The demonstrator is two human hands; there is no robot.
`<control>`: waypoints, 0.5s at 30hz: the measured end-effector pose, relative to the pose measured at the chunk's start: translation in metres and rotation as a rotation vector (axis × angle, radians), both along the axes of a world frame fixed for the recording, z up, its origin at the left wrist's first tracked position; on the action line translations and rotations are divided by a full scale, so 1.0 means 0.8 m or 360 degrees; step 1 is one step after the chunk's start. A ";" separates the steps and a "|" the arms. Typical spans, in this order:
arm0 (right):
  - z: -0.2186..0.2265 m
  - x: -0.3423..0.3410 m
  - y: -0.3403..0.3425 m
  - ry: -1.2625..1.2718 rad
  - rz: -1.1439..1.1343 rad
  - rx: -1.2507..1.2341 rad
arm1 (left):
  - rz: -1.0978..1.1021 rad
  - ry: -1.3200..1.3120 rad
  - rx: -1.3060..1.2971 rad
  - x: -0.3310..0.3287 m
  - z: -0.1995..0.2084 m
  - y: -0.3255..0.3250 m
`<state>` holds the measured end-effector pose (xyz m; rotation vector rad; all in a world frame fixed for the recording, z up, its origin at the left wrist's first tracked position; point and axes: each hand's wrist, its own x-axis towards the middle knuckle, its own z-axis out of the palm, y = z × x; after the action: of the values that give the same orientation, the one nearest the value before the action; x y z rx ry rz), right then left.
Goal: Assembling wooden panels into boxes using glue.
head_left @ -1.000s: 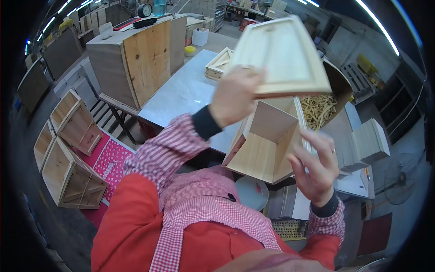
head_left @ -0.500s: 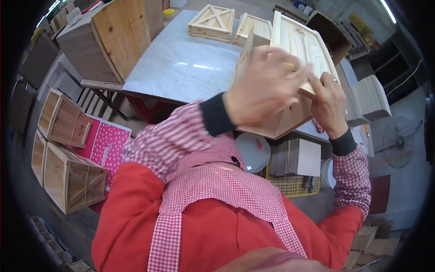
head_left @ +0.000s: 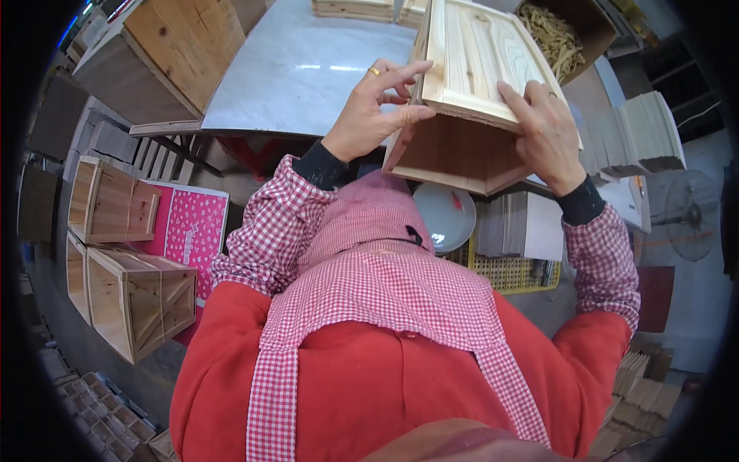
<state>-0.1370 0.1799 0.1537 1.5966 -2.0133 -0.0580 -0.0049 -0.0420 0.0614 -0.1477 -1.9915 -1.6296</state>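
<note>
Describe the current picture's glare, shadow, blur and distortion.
Head view: glare streaks the table. Head view: inside, the box looks darker than the panel. Head view: left hand and right hand look fairly sharp. Head view: edges bow; corners go black.

Fan [head_left: 693, 215] R, pink sheet [head_left: 198, 231] (patterned) L.

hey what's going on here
A person in a checked apron is handling a framed wooden panel, which lies across the top of a wooden box whose open end faces them. The right hand has its fingers on the panel near its front edge, while the left hand is at the front left corner. Whether the panel is fixed down can't be told. Wooden crates stand off to the left.
</note>
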 end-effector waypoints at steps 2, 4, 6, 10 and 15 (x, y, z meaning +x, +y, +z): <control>-0.001 -0.005 -0.004 0.0000 0.0003 -0.0014 | -0.0015 0.0062 -0.0013 -0.005 -0.001 -0.003; -0.004 -0.006 -0.004 -0.0024 0.0003 -0.0016 | -0.0027 0.0075 -0.0013 -0.007 -0.003 -0.004; -0.008 -0.006 -0.003 -0.0020 0.0016 -0.0042 | -0.0042 0.0121 -0.0012 -0.009 -0.004 -0.004; -0.014 -0.007 0.002 0.0011 0.0006 -0.0064 | -0.0019 0.0152 -0.0109 -0.008 -0.007 -0.003; -0.032 -0.016 0.003 -0.0088 0.0000 -0.0146 | -0.0103 0.0247 0.0019 -0.012 -0.014 0.001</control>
<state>-0.1496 0.1823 0.1284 1.5564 -2.0279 0.0786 -0.0147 -0.0413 0.0498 -0.3277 -1.8770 -1.6178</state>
